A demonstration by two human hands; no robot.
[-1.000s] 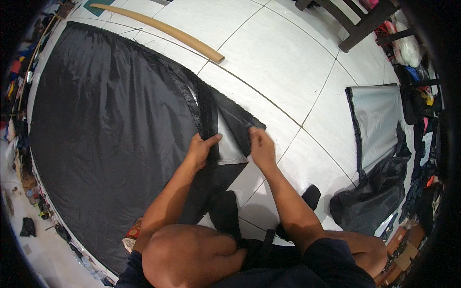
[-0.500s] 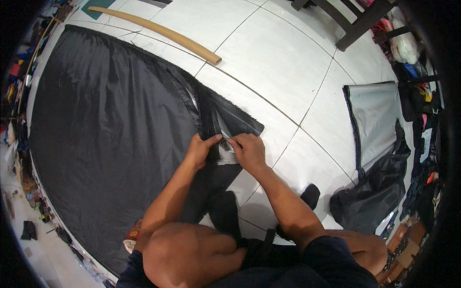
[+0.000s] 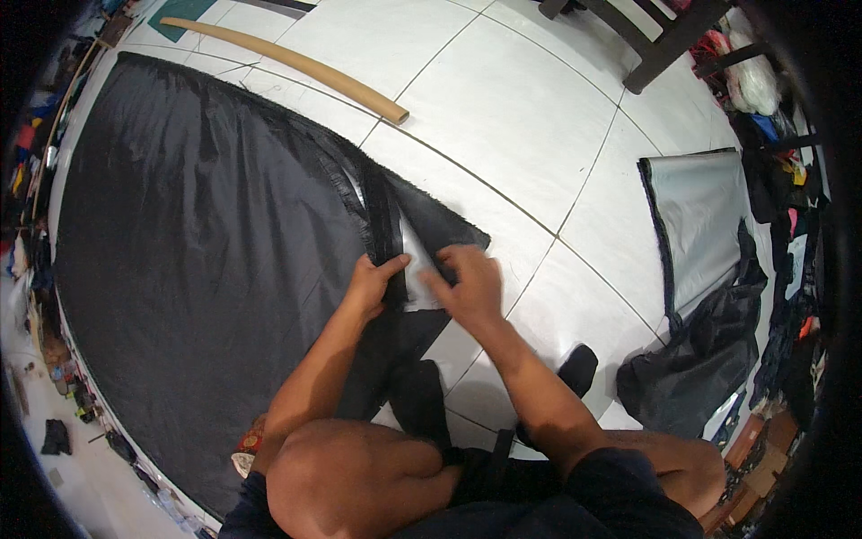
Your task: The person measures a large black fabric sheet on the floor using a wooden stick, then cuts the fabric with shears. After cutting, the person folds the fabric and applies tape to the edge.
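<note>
A large sheet of black fabric [image 3: 197, 225] with a silver underside covers the floor in front of me and to my left. At its right end the layers are folded back. My left hand [image 3: 370, 286] pinches the folded black edge between thumb and fingers. Beside it a silver patch [image 3: 422, 283] of the underside shows. My right hand [image 3: 471, 286] is over the right side of this patch, fingers apart and slightly blurred, with nothing visible in them. Whether its fingertips touch the fabric is hard to see.
A cardboard tube [image 3: 310, 70] lies on the white tiles [image 3: 485, 117] beyond the fabric. Another folded silver and black cloth [image 3: 700, 234] rests at the right. Dark furniture legs [image 3: 660, 58] stand at the far right. A red roll [image 3: 250, 442] sits by my left knee.
My right hand has let go of the fabric and its fingers have spread. More of the silver underside shows between my hands. The left hand keeps its pinch in nearly the same place.
</note>
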